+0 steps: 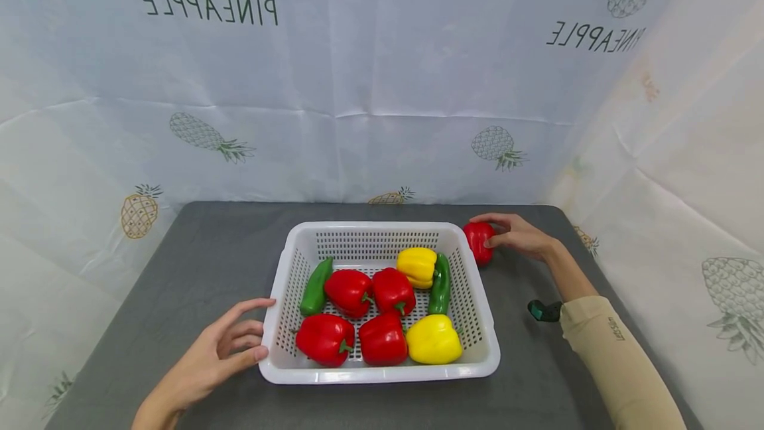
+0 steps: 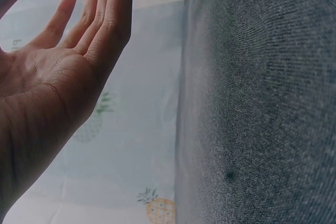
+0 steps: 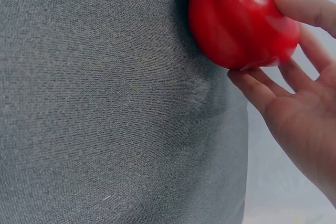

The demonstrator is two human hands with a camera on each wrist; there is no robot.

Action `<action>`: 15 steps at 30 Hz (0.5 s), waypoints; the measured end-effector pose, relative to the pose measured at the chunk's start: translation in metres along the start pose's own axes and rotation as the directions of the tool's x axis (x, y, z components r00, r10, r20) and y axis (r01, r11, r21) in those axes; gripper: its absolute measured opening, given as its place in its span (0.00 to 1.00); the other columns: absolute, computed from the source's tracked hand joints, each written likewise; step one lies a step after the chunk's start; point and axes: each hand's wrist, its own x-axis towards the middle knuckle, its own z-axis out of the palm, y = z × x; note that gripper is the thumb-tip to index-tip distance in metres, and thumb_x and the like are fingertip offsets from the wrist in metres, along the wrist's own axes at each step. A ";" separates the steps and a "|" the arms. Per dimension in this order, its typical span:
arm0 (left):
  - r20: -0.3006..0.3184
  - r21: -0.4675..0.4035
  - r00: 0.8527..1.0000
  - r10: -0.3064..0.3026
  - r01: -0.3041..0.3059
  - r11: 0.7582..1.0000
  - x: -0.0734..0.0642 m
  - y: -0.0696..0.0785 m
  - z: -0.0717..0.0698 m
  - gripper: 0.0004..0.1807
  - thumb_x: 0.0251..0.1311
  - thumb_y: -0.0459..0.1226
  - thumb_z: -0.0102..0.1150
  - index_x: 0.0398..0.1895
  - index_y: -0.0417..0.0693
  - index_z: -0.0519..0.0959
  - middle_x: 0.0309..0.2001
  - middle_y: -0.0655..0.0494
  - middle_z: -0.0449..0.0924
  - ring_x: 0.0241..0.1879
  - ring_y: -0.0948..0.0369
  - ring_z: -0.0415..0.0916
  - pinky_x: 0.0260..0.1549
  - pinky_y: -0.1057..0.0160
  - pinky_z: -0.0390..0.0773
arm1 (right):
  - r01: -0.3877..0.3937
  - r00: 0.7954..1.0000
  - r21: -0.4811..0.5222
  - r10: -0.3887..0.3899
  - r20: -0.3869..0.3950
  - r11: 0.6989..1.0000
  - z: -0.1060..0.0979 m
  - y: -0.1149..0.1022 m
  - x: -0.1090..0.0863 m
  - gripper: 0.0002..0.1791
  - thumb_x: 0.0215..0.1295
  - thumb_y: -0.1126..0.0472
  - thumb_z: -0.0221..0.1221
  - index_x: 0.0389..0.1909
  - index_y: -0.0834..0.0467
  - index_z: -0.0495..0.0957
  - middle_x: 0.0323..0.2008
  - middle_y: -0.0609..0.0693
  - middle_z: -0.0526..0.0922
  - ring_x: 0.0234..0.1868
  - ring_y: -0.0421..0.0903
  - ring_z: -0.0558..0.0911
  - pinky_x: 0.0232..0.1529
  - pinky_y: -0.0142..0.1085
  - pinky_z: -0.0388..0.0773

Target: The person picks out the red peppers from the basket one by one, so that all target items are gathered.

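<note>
A white perforated plastic basket [image 1: 477,352] sits on the grey table and holds several peppers. Beside its left rim is my left hand [image 1: 209,350], thumb and index fingertip at the edge, fingers loosely bent; the left wrist view shows the palm [image 2: 42,72]. Just outside the basket's back right corner, my right hand [image 1: 520,234] holds a red bell pepper [image 1: 477,243] between thumb and fingers. In the right wrist view this red pepper [image 3: 236,19] is on or very near the cloth, with the thumb on one side and fingers on the other.
In the basket lie several red bell peppers [image 1: 324,339], two yellow bell peppers [image 1: 434,339] and two long green peppers [image 1: 316,287]. A dark strap with a green part [image 1: 543,310] is at my right wrist. Pineapple-print cloth [image 1: 370,71] hangs behind and beside the table [image 1: 197,264].
</note>
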 end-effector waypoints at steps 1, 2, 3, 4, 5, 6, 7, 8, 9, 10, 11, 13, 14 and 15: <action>-0.005 0.005 1.000 0.003 -0.003 1.000 0.000 0.000 0.000 0.38 0.73 0.33 0.66 0.82 0.42 0.60 0.58 0.36 0.86 0.50 0.61 0.89 0.50 0.67 0.87 | 0.007 1.000 0.001 -0.007 0.002 1.000 0.000 0.000 0.001 0.39 0.65 0.64 0.68 0.78 0.58 0.71 0.77 0.65 0.70 0.69 0.60 0.73 0.59 0.36 0.84; -0.009 0.007 1.000 0.003 -0.003 1.000 0.000 0.000 0.000 0.38 0.73 0.33 0.66 0.82 0.42 0.60 0.58 0.36 0.86 0.50 0.61 0.89 0.50 0.68 0.87 | 0.014 1.000 0.001 -0.014 0.004 1.000 0.000 0.000 0.001 0.39 0.65 0.64 0.68 0.78 0.58 0.70 0.77 0.65 0.69 0.69 0.60 0.73 0.59 0.36 0.84; -0.010 0.004 1.000 0.005 -0.005 1.000 0.000 0.000 0.000 0.38 0.73 0.33 0.66 0.82 0.42 0.60 0.57 0.37 0.86 0.49 0.60 0.90 0.50 0.68 0.87 | 0.018 1.000 0.003 -0.018 0.006 1.000 0.000 0.000 0.001 0.39 0.65 0.65 0.68 0.78 0.59 0.70 0.77 0.66 0.69 0.69 0.59 0.74 0.59 0.36 0.84; -0.009 0.002 1.000 0.009 -0.009 1.000 0.000 0.000 0.001 0.38 0.73 0.33 0.66 0.81 0.42 0.60 0.57 0.38 0.86 0.49 0.60 0.90 0.50 0.67 0.87 | 0.020 1.000 0.004 -0.020 0.005 1.000 0.000 0.000 0.001 0.39 0.65 0.65 0.68 0.78 0.59 0.70 0.77 0.66 0.69 0.68 0.60 0.74 0.59 0.37 0.85; -0.011 0.005 1.000 0.013 -0.013 1.000 0.000 0.000 0.001 0.38 0.73 0.32 0.66 0.81 0.42 0.60 0.56 0.39 0.87 0.49 0.60 0.90 0.50 0.67 0.87 | 0.023 1.000 0.005 -0.023 0.007 1.000 0.000 0.000 0.001 0.39 0.65 0.65 0.67 0.78 0.59 0.70 0.78 0.66 0.69 0.68 0.60 0.74 0.59 0.37 0.85; -0.011 0.003 1.000 0.014 -0.014 1.000 -0.001 0.000 0.001 0.38 0.72 0.32 0.66 0.81 0.42 0.61 0.56 0.40 0.87 0.49 0.60 0.90 0.50 0.67 0.87 | 0.027 1.000 0.006 -0.027 0.008 1.000 0.000 0.000 0.000 0.39 0.65 0.65 0.67 0.78 0.59 0.70 0.78 0.66 0.69 0.68 0.60 0.74 0.59 0.37 0.85; -0.011 0.005 1.000 0.017 -0.017 1.000 -0.001 0.000 0.001 0.38 0.72 0.32 0.66 0.81 0.42 0.61 0.56 0.40 0.87 0.49 0.60 0.90 0.50 0.67 0.87 | 0.031 0.999 0.006 -0.031 0.009 1.000 0.000 0.000 0.000 0.39 0.65 0.65 0.67 0.78 0.59 0.70 0.78 0.66 0.69 0.68 0.60 0.75 0.59 0.37 0.85; -0.010 0.004 1.000 0.017 -0.017 1.000 0.000 0.000 0.001 0.38 0.73 0.32 0.66 0.81 0.42 0.61 0.55 0.41 0.87 0.49 0.60 0.90 0.50 0.67 0.87 | 0.031 0.999 0.005 -0.031 0.007 0.999 0.000 0.000 0.000 0.39 0.64 0.65 0.68 0.78 0.59 0.70 0.78 0.66 0.69 0.68 0.60 0.75 0.59 0.37 0.85; -0.009 0.004 1.000 0.018 -0.018 1.000 0.000 0.000 0.001 0.38 0.73 0.32 0.66 0.81 0.42 0.61 0.55 0.42 0.87 0.49 0.60 0.90 0.50 0.68 0.87 | 0.032 0.999 0.004 -0.032 0.004 0.999 0.001 0.000 0.000 0.39 0.64 0.65 0.68 0.78 0.59 0.70 0.78 0.66 0.69 0.67 0.59 0.75 0.59 0.37 0.85; -0.012 0.006 1.000 0.019 -0.019 1.000 0.000 0.000 0.001 0.38 0.72 0.32 0.66 0.81 0.42 0.61 0.55 0.41 0.87 0.49 0.60 0.90 0.50 0.67 0.87 | 0.038 0.999 0.002 -0.038 0.004 0.999 0.001 0.000 0.000 0.39 0.65 0.65 0.67 0.78 0.60 0.70 0.78 0.66 0.69 0.67 0.59 0.75 0.59 0.37 0.85; -0.013 0.008 1.000 0.016 -0.016 1.000 0.000 0.000 0.001 0.38 0.72 0.32 0.66 0.81 0.42 0.61 0.55 0.42 0.87 0.49 0.60 0.90 0.50 0.68 0.87 | 0.043 0.999 0.001 -0.043 0.003 0.999 0.001 0.000 0.000 0.39 0.65 0.65 0.67 0.78 0.60 0.70 0.77 0.66 0.69 0.67 0.59 0.75 0.59 0.37 0.85; -0.014 0.006 1.000 0.021 -0.021 1.000 0.000 0.000 0.001 0.38 0.72 0.32 0.66 0.81 0.42 0.61 0.55 0.43 0.88 0.49 0.60 0.90 0.50 0.67 0.87 | 0.054 0.999 -0.003 -0.054 -0.001 0.999 0.002 0.000 0.001 0.39 0.65 0.65 0.67 0.78 0.61 0.69 0.77 0.67 0.70 0.66 0.58 0.76 0.58 0.37 0.86; -0.014 0.004 1.000 0.020 -0.020 1.000 0.000 0.000 0.001 0.38 0.72 0.32 0.66 0.81 0.42 0.61 0.55 0.43 0.88 0.49 0.60 0.90 0.50 0.67 0.87 | 0.060 0.998 -0.005 -0.060 -0.001 0.998 0.003 -0.001 0.001 0.39 0.65 0.66 0.67 0.78 0.61 0.69 0.77 0.67 0.70 0.66 0.57 0.76 0.58 0.37 0.86; -0.014 0.002 1.000 0.021 -0.021 1.000 -0.001 0.000 0.001 0.38 0.73 0.32 0.66 0.81 0.42 0.61 0.55 0.44 0.88 0.49 0.60 0.90 0.50 0.67 0.87 | 0.066 0.998 -0.011 -0.066 -0.003 0.998 0.003 -0.002 0.001 0.39 0.65 0.66 0.67 0.78 0.62 0.69 0.77 0.67 0.70 0.66 0.57 0.76 0.58 0.37 0.86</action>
